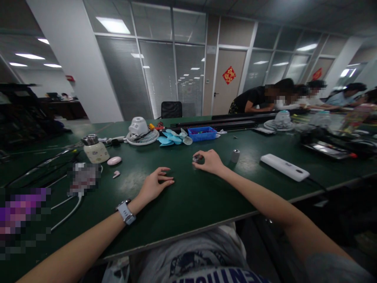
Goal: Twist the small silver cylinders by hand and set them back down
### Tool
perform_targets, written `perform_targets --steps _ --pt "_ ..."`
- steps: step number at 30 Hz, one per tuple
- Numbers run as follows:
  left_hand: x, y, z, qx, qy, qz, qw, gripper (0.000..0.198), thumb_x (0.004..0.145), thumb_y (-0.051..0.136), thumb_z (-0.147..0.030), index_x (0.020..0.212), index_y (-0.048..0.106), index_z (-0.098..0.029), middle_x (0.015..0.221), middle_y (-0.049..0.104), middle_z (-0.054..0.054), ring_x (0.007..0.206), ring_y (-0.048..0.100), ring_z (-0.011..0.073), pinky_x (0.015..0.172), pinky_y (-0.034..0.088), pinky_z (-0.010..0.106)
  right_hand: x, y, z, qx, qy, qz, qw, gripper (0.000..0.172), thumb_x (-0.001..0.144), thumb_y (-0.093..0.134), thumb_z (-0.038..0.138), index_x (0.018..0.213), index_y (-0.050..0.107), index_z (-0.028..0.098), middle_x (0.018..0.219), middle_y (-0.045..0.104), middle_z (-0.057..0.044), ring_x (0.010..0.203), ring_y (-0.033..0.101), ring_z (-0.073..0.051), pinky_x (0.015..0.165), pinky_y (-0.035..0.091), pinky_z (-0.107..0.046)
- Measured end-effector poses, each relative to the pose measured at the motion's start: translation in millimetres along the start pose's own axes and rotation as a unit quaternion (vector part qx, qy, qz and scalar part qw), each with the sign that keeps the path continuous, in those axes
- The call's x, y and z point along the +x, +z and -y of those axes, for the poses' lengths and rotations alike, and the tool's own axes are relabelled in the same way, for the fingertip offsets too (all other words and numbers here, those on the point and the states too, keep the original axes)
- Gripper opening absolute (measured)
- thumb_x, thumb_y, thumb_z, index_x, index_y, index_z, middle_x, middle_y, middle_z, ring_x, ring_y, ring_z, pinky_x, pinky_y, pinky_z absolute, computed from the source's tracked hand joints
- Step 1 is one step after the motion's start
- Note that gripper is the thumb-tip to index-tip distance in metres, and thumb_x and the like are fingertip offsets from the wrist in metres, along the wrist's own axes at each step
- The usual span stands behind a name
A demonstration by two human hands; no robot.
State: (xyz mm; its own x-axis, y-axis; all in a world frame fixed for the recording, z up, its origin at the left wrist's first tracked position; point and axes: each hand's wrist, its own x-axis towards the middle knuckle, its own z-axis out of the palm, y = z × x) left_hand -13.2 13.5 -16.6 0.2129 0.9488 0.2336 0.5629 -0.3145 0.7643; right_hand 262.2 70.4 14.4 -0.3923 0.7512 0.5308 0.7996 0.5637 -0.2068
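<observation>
Over the middle of the green table (188, 200), my right hand (211, 162) pinches a small silver round-topped piece (196, 159) between thumb and index finger. Its lower part is blurred, and I cannot tell its exact kind. A short grey-white cylinder with a metal top (235, 156) stands upright to the right of that hand. My left hand (154, 182) holds nothing; its fingers are apart, low over the tabletop to the left. A pale-strapped watch (126, 212) is on the left wrist.
Farther back are a white fan part with a grille (143, 135), light blue fan blades (171, 137) and a blue tray (202, 133) of small items. A flask (96, 149) and pink case (114, 160) stand left, a white power strip (284, 167) right. People lean over the table's far right.
</observation>
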Motion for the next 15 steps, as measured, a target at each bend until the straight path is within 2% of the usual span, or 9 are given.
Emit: perform_targets --steps 3,7,12,15 --pt "-1 -0.3 -1 -0.004 -0.001 0.003 1.0 0.049 0.073 0.071 -0.041 0.115 0.054 -0.022 0.097 0.077 0.006 0.116 0.062 0.0254 0.103 0.043 0.045 3 -13 -46 -0.1 0.099 -0.011 0.99 0.032 0.08 0.064 0.044 0.104 0.068 0.022 0.087 0.074 -0.004 0.086 0.067 -0.021 0.086 0.035 -0.034" --pt "-1 -0.1 0 -0.001 0.01 0.001 1.0 0.048 0.074 0.071 -0.041 0.115 0.054 -0.022 0.098 0.077 0.006 0.117 0.062 0.025 0.103 0.042 0.044 -1 -29 -94 -0.212 0.203 -0.015 0.956 0.035 0.081 0.059 0.046 0.105 0.07 0.023 0.091 0.074 -0.008 0.091 0.065 -0.024 0.085 0.031 -0.035" --pt "-1 0.4 2 -0.008 0.018 -0.001 1.0 0.049 0.073 0.072 -0.042 0.115 0.054 -0.022 0.097 0.077 0.007 0.115 0.063 0.0249 0.101 0.044 0.043 -7 -37 -116 -0.24 0.272 -0.01 0.932 0.035 0.08 0.057 0.046 0.104 0.07 0.024 0.089 0.073 -0.008 0.092 0.063 -0.026 0.085 0.029 -0.037" --pt "-2 -0.1 0 -0.021 0.008 -0.003 1.0 0.05 0.074 0.07 -0.045 0.115 0.054 -0.022 0.1 0.076 0.007 0.11 0.066 0.0247 0.098 0.046 0.041 -8 -38 -116 -0.24 0.267 -0.016 0.933 0.036 0.08 0.059 0.045 0.107 0.069 0.024 0.092 0.073 -0.008 0.094 0.062 -0.027 0.089 0.027 -0.04"
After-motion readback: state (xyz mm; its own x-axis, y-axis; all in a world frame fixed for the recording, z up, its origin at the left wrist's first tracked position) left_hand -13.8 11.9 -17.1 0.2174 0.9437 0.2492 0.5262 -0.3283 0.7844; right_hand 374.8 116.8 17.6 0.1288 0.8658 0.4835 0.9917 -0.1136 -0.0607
